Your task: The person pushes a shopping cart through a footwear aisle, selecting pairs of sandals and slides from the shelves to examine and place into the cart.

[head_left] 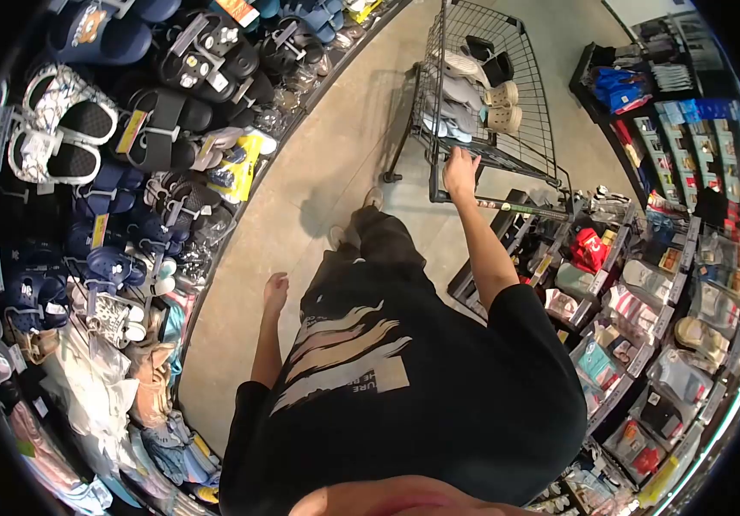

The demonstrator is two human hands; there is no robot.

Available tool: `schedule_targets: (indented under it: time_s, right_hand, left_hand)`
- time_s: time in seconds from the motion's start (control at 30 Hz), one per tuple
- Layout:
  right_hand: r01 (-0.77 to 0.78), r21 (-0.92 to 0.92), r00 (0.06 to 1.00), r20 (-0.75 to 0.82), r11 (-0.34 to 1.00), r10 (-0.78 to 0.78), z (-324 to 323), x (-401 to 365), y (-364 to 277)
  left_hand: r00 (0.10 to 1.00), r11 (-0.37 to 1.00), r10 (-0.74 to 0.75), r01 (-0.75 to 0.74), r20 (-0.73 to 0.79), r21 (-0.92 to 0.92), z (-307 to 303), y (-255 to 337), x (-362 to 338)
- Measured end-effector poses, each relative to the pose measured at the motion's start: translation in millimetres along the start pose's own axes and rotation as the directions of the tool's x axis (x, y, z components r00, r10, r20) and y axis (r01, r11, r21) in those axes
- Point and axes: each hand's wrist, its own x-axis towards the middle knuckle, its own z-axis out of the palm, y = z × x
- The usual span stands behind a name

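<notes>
My right hand (462, 175) reaches forward to the near end of a black wire shopping cart (542, 112), its fingers bent over the cart's rear bar. Inside the cart lie a pair of beige clogs (502, 107), black slides (499, 66) and several grey, soft-looking items (462, 93) whose kind I cannot make out. By my left side, my left hand (276, 292) hangs low with loosely bent fingers and nothing in it. It is nearest to the shoe rack on the left, without touching it.
Along the left runs a display of sandals, including white patterned slides (64, 125) and navy clogs (110, 268). Shelves of packaged goods (645, 284) line the right, close to the cart. Concrete floor (301, 172) lies between them. Another shelf (619, 86) stands farther back.
</notes>
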Motion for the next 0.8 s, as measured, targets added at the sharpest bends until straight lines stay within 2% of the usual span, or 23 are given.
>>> schedule_targets:
  time_s: [0.07, 0.1, 0.13, 0.17, 0.2, 0.23, 0.27, 0.3, 0.33, 0.37, 0.4, 0.43, 0.5, 0.53, 0.6, 0.63, 0.7, 0.77, 0.8]
  right_hand:
    - [0.019, -0.125, 1.000, 0.014, 0.992, -0.017, 3.7, -4.5, -20.8]
    - [0.073, -0.212, 0.997, 0.012, 0.975, -0.072, 13.3, -5.6, -22.6]
    - [0.114, -0.219, 0.991, 0.087, 0.969, -0.097, 10.7, -10.0, -27.5]
    - [0.158, -0.265, 0.984, -0.038, 0.951, -0.174, 29.3, -16.0, -27.7]
    - [0.153, -0.081, 0.988, -0.025, 0.985, -0.155, 35.9, -14.2, -28.9]
    - [0.123, -0.027, 0.992, -0.019, 0.992, -0.124, 46.0, -12.3, -32.6]
    - [0.098, 0.179, 0.995, -0.045, 0.979, -0.091, 38.1, -20.4, -47.0]
    - [0.058, 0.285, 0.998, -0.014, 0.957, -0.057, 35.2, -26.8, -58.4]
    - [0.067, 0.310, 0.997, 0.005, 0.948, -0.073, 29.5, -32.6, -66.1]
    - [0.175, 0.314, 0.985, -0.050, 0.933, -0.168, 19.2, -41.6, -72.3]
    - [0.234, 0.458, 0.972, -0.117, 0.858, -0.203, 15.2, -48.8, -67.4]
    - [0.220, 0.477, 0.975, -0.072, 0.851, -0.212, 14.3, -56.0, -59.6]
    - [0.210, 0.403, 0.976, -0.028, 0.891, -0.217, -4.9, -81.7, -52.8]
    - [0.225, 0.351, 0.973, -0.027, 0.909, -0.231, -12.3, -93.9, -45.6]
    - [0.251, 0.303, 0.968, -0.065, 0.919, -0.243, -17.1, -117.5, -34.8]
    - [0.339, 0.291, 0.941, -0.103, 0.895, -0.323, -22.0, -127.4, -35.8]
    - [0.411, 0.144, 0.910, -0.111, 0.900, -0.398, -29.6, -148.7, -54.2]
    - [0.412, 0.263, 0.911, -0.118, 0.872, -0.395, -29.9, -163.4, -70.7]
    - [0.393, 0.255, 0.920, -0.101, 0.884, -0.379, -23.0, -167.3, -73.9]
  left_hand:
    - [0.989, 0.983, 0.143, -0.138, -0.031, 0.122, 11.5, -22.8, 29.7]
    - [0.977, 0.974, 0.211, -0.212, 0.023, 0.073, 17.9, -6.7, 26.3]
    - [0.915, 0.912, 0.402, -0.400, -0.009, 0.090, 27.2, 13.4, 17.4]
    - [0.933, 0.931, 0.359, -0.360, 0.021, 0.057, 37.3, 23.3, 19.9]
    - [0.913, 0.913, 0.403, -0.397, 0.059, -0.098, 46.5, 48.4, 8.3]
    - [0.826, 0.828, 0.560, -0.561, 0.068, -0.001, 53.3, 67.9, 2.8]
    - [0.753, 0.786, 0.602, -0.618, 0.265, -0.031, 41.4, 113.3, -11.4]
    - [0.755, 0.781, 0.555, -0.617, 0.348, 0.092, 31.3, 152.1, -29.9]
    - [0.673, 0.668, 0.653, -0.728, 0.347, 0.156, 42.9, 159.1, -21.0]
    - [0.657, 0.641, 0.654, -0.744, 0.375, 0.186, 51.3, 177.4, -22.0]
    - [0.504, 0.468, 0.800, -0.864, 0.325, 0.188, 62.9, 186.4, -23.8]
    - [0.480, 0.423, 0.787, -0.877, 0.388, 0.227, 70.3, 202.6, -26.5]
    - [0.337, 0.252, 0.847, -0.935, 0.410, 0.248, 74.3, 232.0, -39.2]
    - [0.336, 0.252, 0.852, -0.935, 0.401, 0.248, 78.0, 239.2, -42.0]
    - [0.258, 0.143, 0.857, -0.951, 0.445, 0.275, 81.7, 247.7, -43.3]
    - [0.263, 0.147, 0.860, -0.948, 0.438, 0.281, 86.6, 243.1, -35.2]
    - [0.312, 0.118, 0.802, -0.918, 0.509, 0.378, 97.8, 227.1, -22.3]
    - [0.332, 0.138, 0.782, -0.918, 0.528, 0.373, 85.3, 230.4, -33.0]
    - [0.373, 0.189, 0.758, -0.911, 0.535, 0.367, 75.6, 231.4, -37.3]
